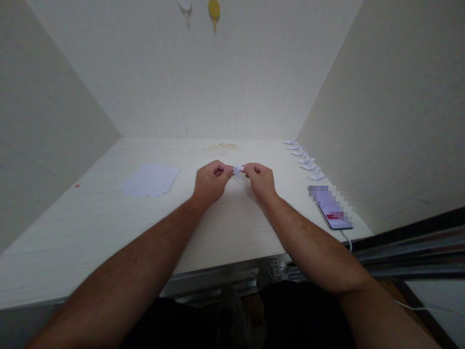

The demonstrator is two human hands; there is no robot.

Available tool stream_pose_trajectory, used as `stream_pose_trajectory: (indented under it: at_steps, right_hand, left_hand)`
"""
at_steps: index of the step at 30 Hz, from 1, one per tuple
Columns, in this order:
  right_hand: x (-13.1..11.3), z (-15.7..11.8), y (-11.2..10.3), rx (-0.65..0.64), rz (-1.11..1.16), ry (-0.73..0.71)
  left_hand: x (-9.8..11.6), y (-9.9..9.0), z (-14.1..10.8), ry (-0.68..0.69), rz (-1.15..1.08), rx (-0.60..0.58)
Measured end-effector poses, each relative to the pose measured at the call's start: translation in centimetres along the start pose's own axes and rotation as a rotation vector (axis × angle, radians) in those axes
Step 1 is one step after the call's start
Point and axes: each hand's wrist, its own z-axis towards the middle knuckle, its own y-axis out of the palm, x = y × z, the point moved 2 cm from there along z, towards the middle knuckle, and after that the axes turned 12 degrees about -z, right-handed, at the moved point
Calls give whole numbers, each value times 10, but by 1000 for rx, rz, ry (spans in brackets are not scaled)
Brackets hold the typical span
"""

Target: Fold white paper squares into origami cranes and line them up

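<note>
A small folded white paper (pixel 238 170), like an origami crane, is held between my two hands just above the middle of the table. My left hand (pixel 212 182) pinches its left end between thumb and finger. At the opposite end, my right hand (pixel 260 180) pinches it in the same way. The paper's finer folds are too small to make out, and my fingertips hide both ends. Several folded paper cranes (pixel 307 162) stand in a row along the right wall. To the left of my hands lies a loose stack of white paper sheets (pixel 151 179).
A phone (pixel 330 207) with a white cable (pixel 348 240) lies near the table's right edge. Walls enclose the white table (pixel 225 237) at the back and both sides. A white hook (pixel 185 6) and a yellow hook (pixel 214 8) are on the back wall.
</note>
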Motion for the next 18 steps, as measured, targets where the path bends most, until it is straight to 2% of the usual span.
stream_pose_trajectory:
  at_steps: [5,11,13,18]
  right_hand:
    - [-1,-1,1,-22,14,35]
    - [-8,-11,-1,30,-190,-62]
    - [-10,-15,-1,44,-281,-120]
    - [-9,-19,1,-25,-372,-113]
  left_hand:
    - [-2,2,0,-23,-32,33]
    - [-12,2,6,-352,-399,219]
    - [-13,0,7,-417,-478,257]
    - [-12,0,5,-489,-560,219]
